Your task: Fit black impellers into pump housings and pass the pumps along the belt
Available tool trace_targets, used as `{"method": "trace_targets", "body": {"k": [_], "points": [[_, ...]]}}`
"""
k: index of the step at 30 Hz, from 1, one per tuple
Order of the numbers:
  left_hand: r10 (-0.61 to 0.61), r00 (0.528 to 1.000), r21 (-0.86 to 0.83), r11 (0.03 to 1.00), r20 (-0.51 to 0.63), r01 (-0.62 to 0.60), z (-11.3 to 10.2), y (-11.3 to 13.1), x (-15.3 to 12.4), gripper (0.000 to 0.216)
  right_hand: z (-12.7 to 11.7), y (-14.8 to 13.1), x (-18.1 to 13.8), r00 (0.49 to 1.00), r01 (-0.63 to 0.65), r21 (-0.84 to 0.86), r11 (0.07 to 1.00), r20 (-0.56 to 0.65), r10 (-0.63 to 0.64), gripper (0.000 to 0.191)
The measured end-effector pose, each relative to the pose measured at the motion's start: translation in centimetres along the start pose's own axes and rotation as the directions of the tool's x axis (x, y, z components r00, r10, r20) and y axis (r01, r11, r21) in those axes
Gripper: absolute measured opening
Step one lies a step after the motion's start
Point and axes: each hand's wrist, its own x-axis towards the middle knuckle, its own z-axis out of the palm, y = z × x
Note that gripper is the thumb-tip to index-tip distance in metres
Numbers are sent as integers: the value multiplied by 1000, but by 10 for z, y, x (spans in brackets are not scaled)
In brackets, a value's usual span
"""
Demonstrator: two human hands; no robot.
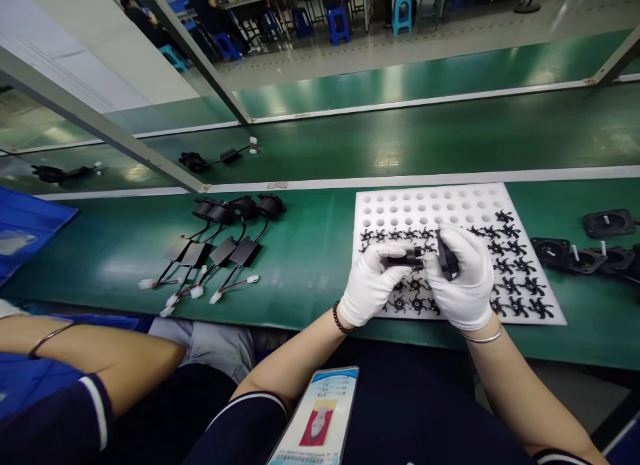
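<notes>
My left hand (pixel 370 286), in a white glove, is closed around a narrow black part (pixel 406 259); its exact kind is unclear. My right hand (pixel 465 281), also gloved, grips a black square fan housing (pixel 447 255), turned edge-on. Both hands meet above a white foam tray (pixel 425 190), the two parts close together; whether they touch is hard to tell. Small black fan blades (pixel 519 265) sit in rows in the tray's nearer part, some hidden behind my hands. Round holes without blades show along its far side.
More black housings (pixel 551 251) lie right of the tray, some with white pins upright. To the left are several black blower units (pixel 243 208) with wired boxes and white connectors. Another unit (pixel 194 161) lies beyond the metal frame (pixel 170 168). A co-worker's arm (pixel 95 358) is at left.
</notes>
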Motion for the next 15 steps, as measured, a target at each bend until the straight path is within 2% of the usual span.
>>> {"method": "trace_targets", "body": {"k": [3, 6, 8, 10, 11, 12, 13, 15], "points": [[-84, 996, -131, 988, 0, 83, -1, -2, 3, 30, -1, -2, 0, 999, 36, 8, 999, -8, -36, 74], [-89, 996, -164, 982, 9, 89, -1, 0, 3, 29, -3, -7, -2, 997, 54, 96, 994, 43, -58, 69], [-40, 998, -106, 993, 48, 44, 1, 4, 1, 22, -2, -12, -7, 992, -1, 205, 979, 122, -24, 62], [47, 994, 19, 999, 98, -49, 3, 9, -1, 16, 1, -18, -12, 978, -156, 324, 933, 184, 100, 55], [98, 989, 97, 989, 112, -109, 5, 11, -2, 16, 3, -21, -15, 956, -276, 395, 876, 207, 208, 50], [142, 983, 178, 971, 118, -161, 5, 13, -3, 22, 5, -24, -16, 913, -407, 463, 788, 230, 336, 45], [176, 977, 255, 946, 116, -201, 6, 14, -2, 33, 6, -26, -16, 848, -526, 523, 671, 261, 461, 41], [214, 971, 391, 889, 108, -239, 5, 14, 0, 63, 8, -29, -14, 672, -693, 616, 374, 364, 646, 34]]}}
